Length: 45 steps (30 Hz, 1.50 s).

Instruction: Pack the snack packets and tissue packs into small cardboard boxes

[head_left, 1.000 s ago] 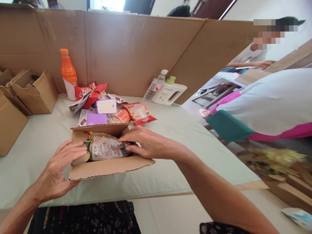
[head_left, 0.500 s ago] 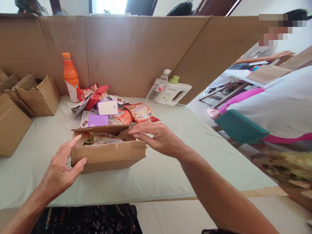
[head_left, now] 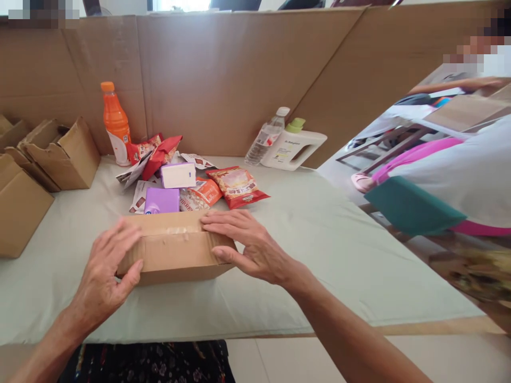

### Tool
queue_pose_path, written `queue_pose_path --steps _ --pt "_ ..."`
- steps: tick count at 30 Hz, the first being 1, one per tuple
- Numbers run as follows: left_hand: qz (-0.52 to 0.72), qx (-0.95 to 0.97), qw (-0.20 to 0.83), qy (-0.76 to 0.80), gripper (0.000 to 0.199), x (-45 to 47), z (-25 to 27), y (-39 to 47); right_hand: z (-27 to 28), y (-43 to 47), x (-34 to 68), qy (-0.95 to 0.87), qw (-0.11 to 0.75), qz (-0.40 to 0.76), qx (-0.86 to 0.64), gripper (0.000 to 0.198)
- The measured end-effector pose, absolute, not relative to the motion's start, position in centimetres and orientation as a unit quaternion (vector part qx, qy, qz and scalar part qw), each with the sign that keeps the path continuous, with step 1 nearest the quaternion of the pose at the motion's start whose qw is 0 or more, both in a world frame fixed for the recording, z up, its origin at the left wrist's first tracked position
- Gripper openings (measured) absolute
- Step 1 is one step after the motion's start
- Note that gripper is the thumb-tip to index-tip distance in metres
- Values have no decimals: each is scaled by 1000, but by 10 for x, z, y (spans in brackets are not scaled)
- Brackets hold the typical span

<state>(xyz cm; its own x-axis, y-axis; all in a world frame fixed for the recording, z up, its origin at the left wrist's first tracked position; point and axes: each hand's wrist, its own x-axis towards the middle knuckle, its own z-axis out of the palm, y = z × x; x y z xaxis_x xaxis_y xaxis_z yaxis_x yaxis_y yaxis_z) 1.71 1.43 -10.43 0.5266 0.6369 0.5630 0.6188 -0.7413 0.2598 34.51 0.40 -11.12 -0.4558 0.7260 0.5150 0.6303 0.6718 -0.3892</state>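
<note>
A small cardboard box (head_left: 175,252) stands in front of me on the cloth-covered table, its top flaps folded down so that its contents are hidden. My left hand (head_left: 106,260) is at the box's left end, fingers stretched over the top edge and thumb by the front. At the right end, my right hand (head_left: 251,242) lies with outstretched fingers on the top flaps, thumb apart. Just behind the box are a purple pack (head_left: 162,200), a white-and-purple pack (head_left: 178,175) and an orange-and-white snack bag (head_left: 200,194). A red snack packet (head_left: 238,186) lies to their right.
An orange drink bottle (head_left: 115,125) stands at the back left. A clear water bottle (head_left: 266,137) leans beside a white jug (head_left: 293,150). Open cardboard boxes (head_left: 66,154) sit on the left. A cardboard wall (head_left: 239,80) closes off the back. Another person sits at the right.
The box's top flaps have come down over the packet inside. My right hand has moved from the rear right corner onto the top. The view has shifted slightly.
</note>
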Motion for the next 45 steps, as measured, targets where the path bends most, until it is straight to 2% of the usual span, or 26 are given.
queue_pose_path --steps 3,8,10,14,18,25,32,37,42,45 --pt "316 887 48 333 43 14 -106 21 -118 -1 350 -860 313 76 -397 46" --pt "328 887 40 323 38 15 -109 24 -111 -10 349 -886 245 25 -393 48" --pt "327 889 35 319 36 16 -110 22 -103 -7 345 -893 221 14 -392 55" --pt "325 890 35 319 35 18 -112 22 -89 16 338 -917 145 75 -365 78" --pt "340 882 38 324 34 18 -115 24 -87 38 334 -928 88 141 -332 87" --pt "361 876 41 317 38 15 -120 24 -90 28 331 -925 104 126 -344 78" --pt "374 877 17 301 39 10 -124 26 -71 26 325 -930 78 127 -337 77" --pt "351 898 6 264 45 15 -130 3 -67 -13 333 -924 94 131 -346 74" --pt "304 927 18 218 54 44 -131 -15 -82 -80 393 -868 124 127 -464 79" --pt "307 926 19 220 57 69 -137 -11 -96 -106 461 -790 147 59 -592 76"
